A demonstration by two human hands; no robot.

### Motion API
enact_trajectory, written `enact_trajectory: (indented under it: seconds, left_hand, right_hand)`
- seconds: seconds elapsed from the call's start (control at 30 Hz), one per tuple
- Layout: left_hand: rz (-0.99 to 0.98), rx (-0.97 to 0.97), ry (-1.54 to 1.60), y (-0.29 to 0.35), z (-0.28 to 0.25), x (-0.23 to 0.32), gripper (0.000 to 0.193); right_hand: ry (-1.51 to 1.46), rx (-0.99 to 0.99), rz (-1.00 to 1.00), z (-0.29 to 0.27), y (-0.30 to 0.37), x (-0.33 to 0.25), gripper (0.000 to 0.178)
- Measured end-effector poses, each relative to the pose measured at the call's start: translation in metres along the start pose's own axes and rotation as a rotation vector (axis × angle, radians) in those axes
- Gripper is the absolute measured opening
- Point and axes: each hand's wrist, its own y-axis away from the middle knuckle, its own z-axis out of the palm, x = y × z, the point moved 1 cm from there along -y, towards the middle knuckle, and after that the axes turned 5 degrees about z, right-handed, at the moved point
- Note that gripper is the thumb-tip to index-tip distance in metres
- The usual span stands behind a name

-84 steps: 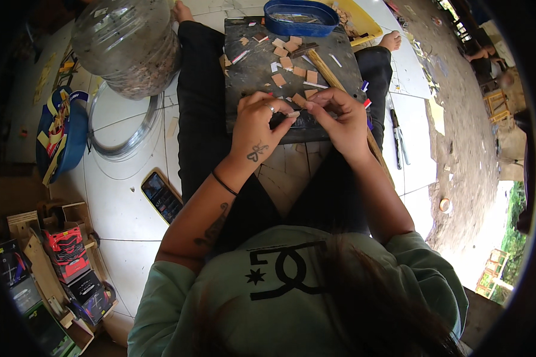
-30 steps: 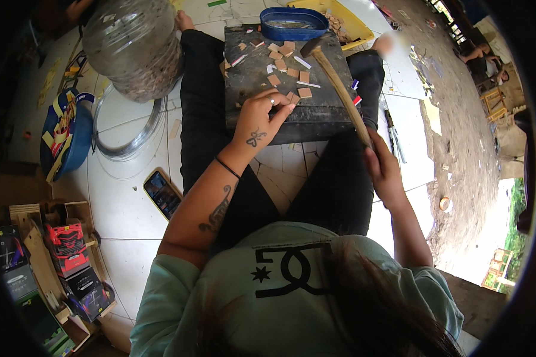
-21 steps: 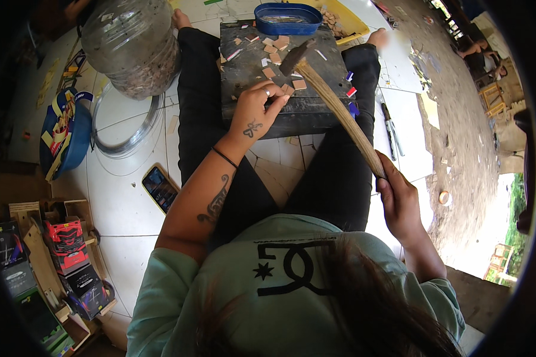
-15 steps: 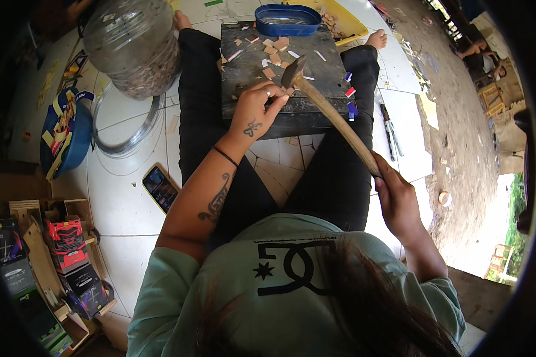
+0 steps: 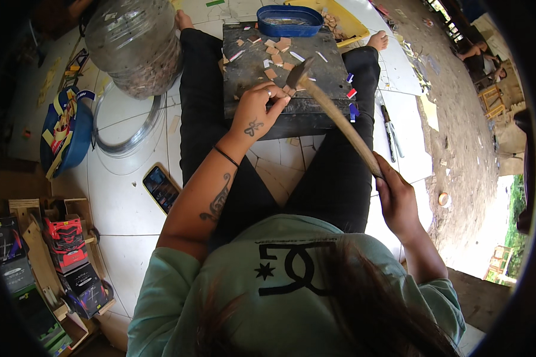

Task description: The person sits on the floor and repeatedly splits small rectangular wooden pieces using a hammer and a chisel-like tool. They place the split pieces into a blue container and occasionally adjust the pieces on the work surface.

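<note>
My right hand (image 5: 394, 195) is wrapped round the end of the wooden handle of a hammer (image 5: 344, 126). The hammer's dark metal head is just beyond my left fingertips, over a dark work block (image 5: 238, 77) between my legs. With thumb and fingers pinched, my left hand (image 5: 257, 113) holds a small brown piece (image 5: 289, 90) near the block's close edge. Its exact shape is partly hidden by my fingers. Several flat brown pieces (image 5: 277, 59) and thin white strips lie scattered on the block beyond the hammer.
At the block's far edge sits a blue oval tub (image 5: 289, 24), with a yellow tray (image 5: 358, 30) behind it. Left are a large clear plastic container (image 5: 134, 50), a wire coil (image 5: 104, 140), a blue basin (image 5: 77, 149) and a phone (image 5: 161, 189). Pens (image 5: 390, 132) lie right.
The hammer's head has shifted slightly to the right, away from my left fingertips. My left hand keeps its pinch on the small piece.
</note>
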Motion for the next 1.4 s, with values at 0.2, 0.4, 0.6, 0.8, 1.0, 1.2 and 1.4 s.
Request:
enact_trajectory:
  seconds: [0.2,0.4,0.6,0.8,1.0,1.2,1.4]
  left_hand:
    - [-0.004,-0.014,-0.029,0.001,-0.001,-0.001,0.011]
    - [-0.002,-0.006,-0.034,0.002,0.002,-0.003,0.010]
    - [-0.043,0.046,0.043,0.002,-0.001,0.001,0.009]
    - [-0.112,0.100,0.197,-0.002,0.006,0.021,0.011]
    - [-0.225,0.100,0.369,-0.031,0.030,0.019,0.015]
    - [0.042,0.067,-0.445,-0.087,0.000,-0.036,0.029]
    - [0.044,-0.062,-0.788,-0.111,0.013,-0.062,0.029]
  right_hand:
    - [-0.019,-0.002,-0.039,0.012,-0.003,0.007,0.044]
    - [-0.105,0.203,-0.028,0.024,-0.043,0.029,0.045]
    - [0.209,0.288,0.084,0.059,-0.108,0.040,0.046]
    - [-0.019,0.375,-0.255,0.051,-0.124,0.010,0.045]
    - [-0.865,-0.410,-0.060,0.052,-0.186,0.006,0.021]
    - [-0.905,0.176,0.120,-0.013,-0.352,0.059,0.051]
    - [-0.257,0.176,-0.248,0.006,-0.404,0.022,0.030]
